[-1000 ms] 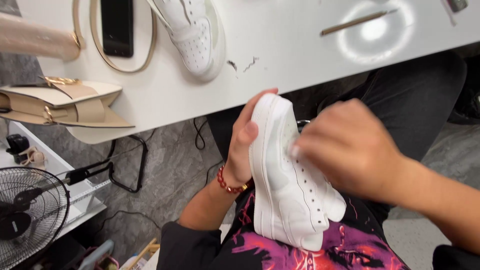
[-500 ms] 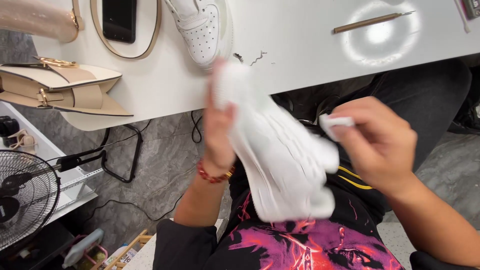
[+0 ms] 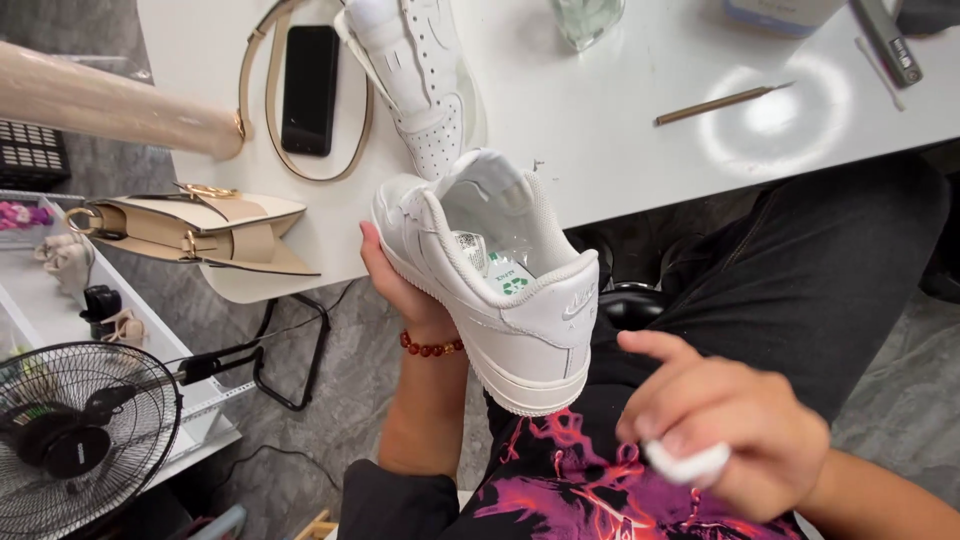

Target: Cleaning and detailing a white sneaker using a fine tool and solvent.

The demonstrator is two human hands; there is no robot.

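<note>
Two hands share it: left hand (image 3: pixel 400 285) grips the shoe (image 3: pixel 490 275) steady, right hand (image 3: pixel 725 425) pinches the pad (image 3: pixel 685 463); wipe lightly.

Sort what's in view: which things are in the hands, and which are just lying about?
In hand:
white sneaker, in the left hand
small white pad, in the right hand

Lying about:
second white sneaker
black phone
beige handbag
thin brown stick
black fan

- White sneaker (image 3: pixel 500 280), green mark on its insole.
- Second white sneaker (image 3: pixel 420 75) at twelve o'clock on the white table (image 3: pixel 620 150).
- Red bead bracelet (image 3: pixel 432 347).
- Black shirt (image 3: pixel 560 480), pink-purple print.
- Beige bag (image 3: pixel 200 235) at nine o'clock.
</note>
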